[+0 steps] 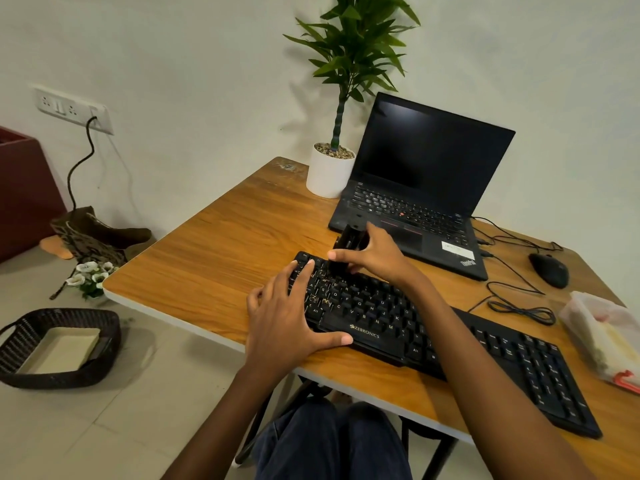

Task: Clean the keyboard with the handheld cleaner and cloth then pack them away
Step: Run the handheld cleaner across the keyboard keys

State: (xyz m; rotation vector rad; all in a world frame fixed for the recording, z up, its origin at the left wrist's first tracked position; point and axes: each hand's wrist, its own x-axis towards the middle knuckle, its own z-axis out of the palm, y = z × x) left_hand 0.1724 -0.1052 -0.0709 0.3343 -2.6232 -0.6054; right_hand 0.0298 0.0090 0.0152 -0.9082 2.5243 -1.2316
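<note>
A black keyboard (450,341) lies diagonally across the wooden table (225,244). My right hand (374,258) is shut on a small black handheld cleaner (346,247), held upright with its lower end on the keys at the keyboard's far left corner. My left hand (287,317) lies flat with fingers spread over the keyboard's left end, thumb along its front edge. A clear bag (606,334) with pale contents, possibly the cloth, sits at the table's right edge.
An open black laptop (422,188) and a white potted plant (329,171) stand at the back. A black mouse (549,270) and loose cables (519,306) lie right. On the floor, left, sits a dark wicker basket (20,358).
</note>
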